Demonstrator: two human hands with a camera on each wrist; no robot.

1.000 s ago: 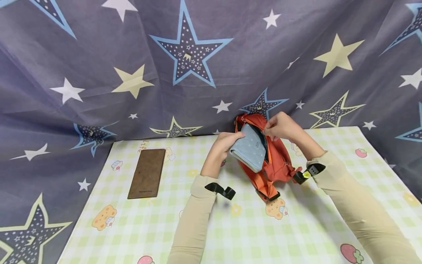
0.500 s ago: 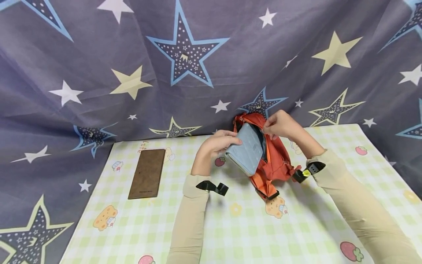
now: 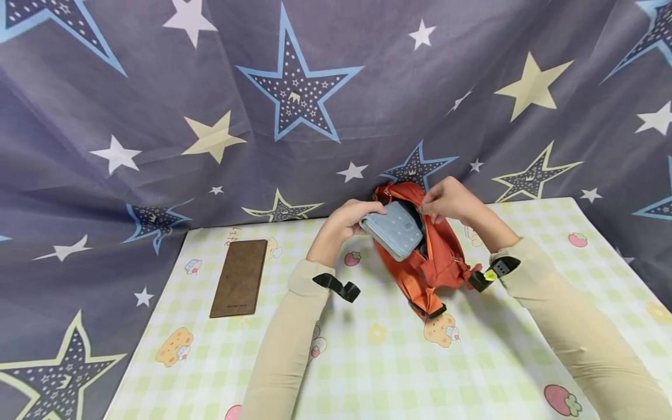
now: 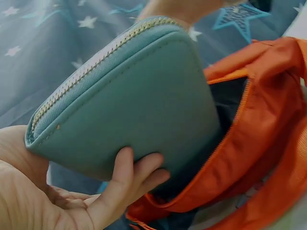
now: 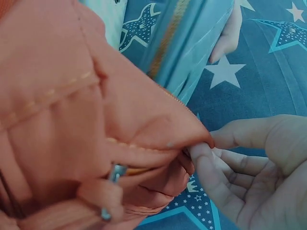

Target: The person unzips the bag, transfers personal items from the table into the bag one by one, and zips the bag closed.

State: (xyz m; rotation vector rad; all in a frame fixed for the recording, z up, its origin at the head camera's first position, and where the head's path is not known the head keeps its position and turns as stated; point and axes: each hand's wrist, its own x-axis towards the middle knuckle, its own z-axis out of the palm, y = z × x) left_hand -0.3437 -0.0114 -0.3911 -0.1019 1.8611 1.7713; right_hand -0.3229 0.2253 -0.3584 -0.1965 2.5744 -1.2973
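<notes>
A light blue zip wallet [image 3: 395,229] is gripped at its outer end by my left hand [image 3: 353,217]. Its far end sits in the mouth of an orange-red bag [image 3: 444,254]. In the left wrist view the wallet [image 4: 129,100] shows a gold zipper along its top edge, and the fingers [image 4: 125,175] of my left hand lie along its side. My right hand [image 3: 446,199] pinches the edge of the bag's opening. The right wrist view shows thumb and finger [image 5: 204,163] on the bag's fabric [image 5: 144,115], with the wallet beyond.
A brown rectangular wallet [image 3: 239,279] lies flat at the left of the table. An orange strap with a black buckle [image 3: 434,311] hangs toward the front of the bag. A star-patterned curtain [image 3: 294,163] rises right behind the checked table cover [image 3: 378,361].
The blue wallet first drew back a little to the left, then tipped flatter and moved deeper into the bag's mouth with my left hand. My right hand keeps its pinch on the opening.
</notes>
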